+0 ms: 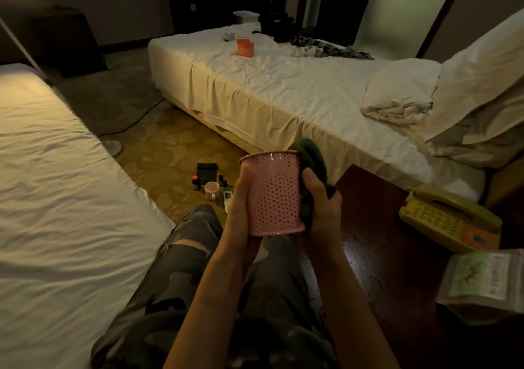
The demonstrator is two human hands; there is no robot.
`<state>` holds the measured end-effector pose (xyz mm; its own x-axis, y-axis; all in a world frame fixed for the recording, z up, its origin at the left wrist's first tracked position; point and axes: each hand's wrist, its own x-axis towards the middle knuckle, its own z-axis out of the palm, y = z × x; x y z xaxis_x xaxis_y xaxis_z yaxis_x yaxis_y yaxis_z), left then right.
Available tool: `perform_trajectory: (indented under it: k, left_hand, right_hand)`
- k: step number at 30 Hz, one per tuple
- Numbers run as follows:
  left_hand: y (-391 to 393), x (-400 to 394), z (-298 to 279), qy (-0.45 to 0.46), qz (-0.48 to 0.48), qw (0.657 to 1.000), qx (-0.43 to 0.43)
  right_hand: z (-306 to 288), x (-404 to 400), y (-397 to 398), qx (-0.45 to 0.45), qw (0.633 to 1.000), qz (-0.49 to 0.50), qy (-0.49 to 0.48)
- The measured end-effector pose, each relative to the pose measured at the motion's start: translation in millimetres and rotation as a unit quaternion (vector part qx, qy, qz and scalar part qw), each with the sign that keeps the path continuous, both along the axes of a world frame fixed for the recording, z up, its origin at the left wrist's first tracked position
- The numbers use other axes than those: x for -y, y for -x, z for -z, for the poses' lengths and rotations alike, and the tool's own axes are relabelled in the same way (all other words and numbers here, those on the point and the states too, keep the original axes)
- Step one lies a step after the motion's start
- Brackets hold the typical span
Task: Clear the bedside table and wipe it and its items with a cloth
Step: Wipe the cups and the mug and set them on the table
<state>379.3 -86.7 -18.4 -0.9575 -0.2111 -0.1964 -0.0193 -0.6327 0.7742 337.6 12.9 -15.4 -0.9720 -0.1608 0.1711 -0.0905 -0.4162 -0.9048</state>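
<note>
Holding pink cup (272, 192), cloth (312, 158), no legible writing

Pale pink on the round perforated metal cup (272, 195), dotted all over with rows of tiny holes. Dark green on the soft cloth (311, 158) bunched against it. Grey and dark camouflage blotches across the trousers (181, 292). Deep reddish-brown, glossy and finely speckled, on the wooden bedside surface (388, 243). Yellowish cream with an orange corner on the push-button telephone (449, 216). White with green print on the paper packet (485, 278). Plain white on both bedsheets (272, 82) and the rumpled pillows (402, 90). Orange on the small box (245, 45) far off. Tan floral pattern over the carpet (170, 153). White outside, pink inside, on the floor mug (211, 190).
</note>
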Motion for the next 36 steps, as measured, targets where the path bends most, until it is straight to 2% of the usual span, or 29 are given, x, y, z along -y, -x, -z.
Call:
perform_trajectory:
  k: [1,3,5,7,10,12,17,21,26,30,36]
  left_hand:
    - [1,0,-1,0.012,-0.008,1.0,0.015]
    - [5,0,0,0.111,-0.071,0.99,0.056]
    - [10,0,5,0.232,-0.168,0.955,0.078]
    - [10,-2,8,0.256,-0.181,0.946,0.085]
    - [4,-7,15,0.196,-0.118,0.972,0.054]
    - [2,-9,21,0.194,-0.096,0.976,0.016]
    - [7,0,26,0.137,-0.122,0.981,0.067]
    - [8,23,20,0.065,-0.126,0.986,0.088]
    - [-2,57,7,0.05,-0.223,0.97,0.077]
    - [-13,68,1,0.036,-0.261,0.963,0.063]
    - [-46,81,-7,0.108,-0.298,0.948,0.021]
  right_hand:
    - [2,0,0,-0.001,1.0,0.012,-0.003]
    - [7,1,-1,-0.008,0.998,0.051,-0.029]
    - [12,5,-4,-0.037,0.99,0.101,-0.096]
    - [18,11,-9,-0.096,0.969,0.146,-0.174]
    - [24,18,-13,-0.196,0.934,0.176,-0.243]
    - [27,22,-15,-0.208,0.93,0.162,-0.255]
    - [29,24,-9,-0.147,0.958,0.109,-0.219]
    - [19,35,-2,-0.063,0.986,0.018,-0.15]
    - [-1,68,-4,-0.076,0.987,-0.059,-0.129]
    - [-9,100,-8,-0.067,0.99,-0.024,-0.123]
    - [-31,127,-30,-0.078,0.986,-0.1,-0.108]
